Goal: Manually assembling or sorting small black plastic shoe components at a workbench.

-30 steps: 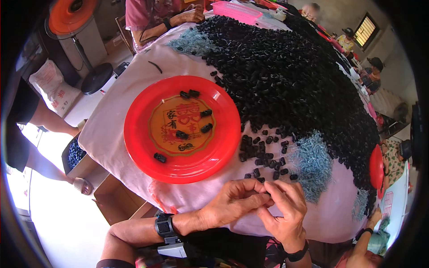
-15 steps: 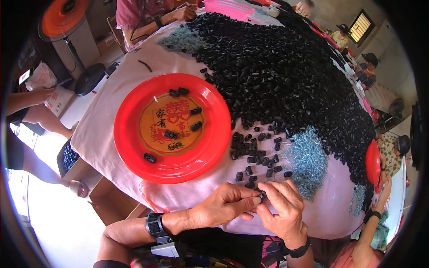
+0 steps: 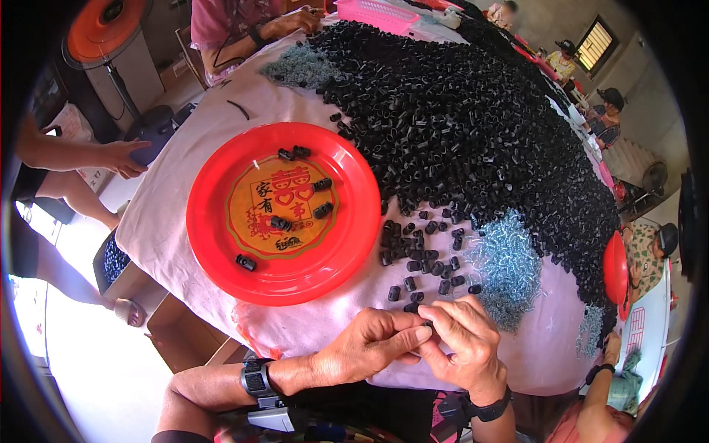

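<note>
At the table's near edge my left hand (image 3: 373,341) and my right hand (image 3: 465,343) meet, fingertips pinched together. Between them is a small black plastic piece (image 3: 427,323), mostly covered by the fingers; it looks like a cord-lock part. Just beyond the fingertips lie several loose black cord-lock pieces (image 3: 410,283). A heap of small silvery-blue springs (image 3: 505,258) lies beyond my right hand. To the left sits a round red plate (image 3: 214,255), with several black cord locks (image 3: 280,223) spread over its patterned middle.
A large pile of black plastic pieces (image 3: 458,125) covers much of the pink tablecloth (image 3: 166,210). More springs (image 3: 299,68) lie at the far left, near a pink basket (image 3: 377,15). Co-workers sit around the table. An open cardboard box (image 3: 188,332) stands on the floor at left.
My hands stay almost in place, with the fingers shifting slightly around the piece. At left another person's hand has reached in beside a dark purple object. A co-worker's hand at right has moved nearer.
</note>
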Motion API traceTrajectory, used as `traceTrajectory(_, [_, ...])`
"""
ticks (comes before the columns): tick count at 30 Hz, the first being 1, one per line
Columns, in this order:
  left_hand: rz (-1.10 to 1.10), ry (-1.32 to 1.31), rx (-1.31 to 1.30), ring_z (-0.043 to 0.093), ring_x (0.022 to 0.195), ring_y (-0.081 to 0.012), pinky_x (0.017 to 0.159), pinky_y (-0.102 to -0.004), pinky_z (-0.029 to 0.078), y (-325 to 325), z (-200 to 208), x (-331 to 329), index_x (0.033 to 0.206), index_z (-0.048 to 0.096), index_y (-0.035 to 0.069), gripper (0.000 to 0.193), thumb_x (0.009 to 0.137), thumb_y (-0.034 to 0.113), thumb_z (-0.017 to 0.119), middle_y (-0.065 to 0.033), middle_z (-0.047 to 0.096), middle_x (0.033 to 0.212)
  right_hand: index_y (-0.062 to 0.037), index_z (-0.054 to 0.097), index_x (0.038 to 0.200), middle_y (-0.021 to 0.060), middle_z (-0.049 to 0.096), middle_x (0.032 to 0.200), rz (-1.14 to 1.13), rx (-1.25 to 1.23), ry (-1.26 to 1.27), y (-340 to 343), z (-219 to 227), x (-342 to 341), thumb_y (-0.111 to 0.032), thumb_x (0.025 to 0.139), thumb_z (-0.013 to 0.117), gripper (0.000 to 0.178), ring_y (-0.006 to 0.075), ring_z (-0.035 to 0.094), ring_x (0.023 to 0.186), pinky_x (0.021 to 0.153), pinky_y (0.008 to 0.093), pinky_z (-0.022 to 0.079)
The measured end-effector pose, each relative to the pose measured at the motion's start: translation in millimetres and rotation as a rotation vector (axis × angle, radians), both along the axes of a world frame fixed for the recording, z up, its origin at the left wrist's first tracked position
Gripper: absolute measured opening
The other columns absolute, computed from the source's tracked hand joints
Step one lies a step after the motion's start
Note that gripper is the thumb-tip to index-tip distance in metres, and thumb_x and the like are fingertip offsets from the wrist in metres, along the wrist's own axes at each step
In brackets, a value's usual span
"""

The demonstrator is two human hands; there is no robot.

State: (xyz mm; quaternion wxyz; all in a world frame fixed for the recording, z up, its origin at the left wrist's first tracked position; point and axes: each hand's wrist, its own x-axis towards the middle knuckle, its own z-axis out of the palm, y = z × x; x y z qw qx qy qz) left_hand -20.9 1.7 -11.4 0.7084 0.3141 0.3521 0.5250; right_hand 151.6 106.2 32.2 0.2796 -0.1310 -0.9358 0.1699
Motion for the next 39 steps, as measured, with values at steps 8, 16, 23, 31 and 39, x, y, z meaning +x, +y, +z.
traceTrajectory(8, [-0.029, -0.096, 0.002, 0.064, 0.102, -0.0074, 0.092, -0.0283, 0.057, 0.0, 0.5, -2.7, 0.125, 0.07, 0.002, 0.032, 0.111, 0.026, 0.055, -0.0024, 0.071, 0.107, 0.0038, 0.07, 0.118, 0.016, 0.072, 0.103, -0.034, -0.005, 0.042, -5.7, -5.3, -2.5, -0.003, 0.074, 0.08, 0.045, 0.0325, 0.069, 0.086, 0.076, 0.0411, 0.057])
traceTrajectory(16, [-0.051, -0.186, -0.034, 0.067, 0.111, -0.0134, 0.098, -0.0321, 0.058, 4.3, -1.9, -6.7, 0.13, 0.066, -0.001, 0.041, 0.111, 0.033, 0.052, -0.0075, 0.07, 0.117, 0.0009, 0.072, 0.118, 0.0138, 0.074, 0.104, -0.058, 0.003, 0.066, -1.3, 0.5, -3.0, -0.007, 0.079, 0.082, 0.041, 0.0304, 0.07, 0.086, 0.077, 0.0402, 0.058])
traceTrajectory(23, [0.052, -0.094, -0.136, 0.069, 0.108, -0.0168, 0.091, -0.0325, 0.059, -5.4, 9.5, -7.4, 0.13, 0.062, -0.001, 0.036, 0.113, 0.028, 0.047, -0.0106, 0.07, 0.117, 0.0001, 0.073, 0.112, 0.0113, 0.074, 0.097, -0.103, 0.023, 0.087, 4.0, 5.2, -9.9, -0.01, 0.08, 0.085, 0.035, 0.0289, 0.07, 0.082, 0.073, 0.0396, 0.056])
traceTrajectory(31, [-0.15, 0.411, 0.257, 0.072, 0.087, -0.0145, 0.072, -0.0299, 0.059, -13.6, 5.8, -6.6, 0.116, 0.063, 0.001, 0.025, 0.112, 0.02, 0.046, -0.0068, 0.07, 0.095, 0.0047, 0.071, 0.115, 0.0149, 0.07, 0.09, -0.03, -0.139, -0.172, 22.9, 26.6, -59.8, -0.006, 0.08, 0.08, 0.038, 0.0338, 0.065, 0.081, 0.074, 0.0411, 0.054])
traceTrajectory(39, [-0.023, 0.178, 0.081, 0.063, 0.074, -0.0131, 0.069, -0.0318, 0.055, -13.1, 7.4, -12.0, 0.106, 0.061, 0.0, 0.022, 0.11, 0.018, 0.049, -0.0038, 0.065, 0.083, 0.0118, 0.051, 0.143, 0.0183, 0.07, 0.094, 0.1, -0.205, -0.152, 29.6, 26.0, -125.9, 0.0, 0.084, 0.072, 0.064, 0.0355, 0.067, 0.091, 0.089, 0.0435, 0.054])
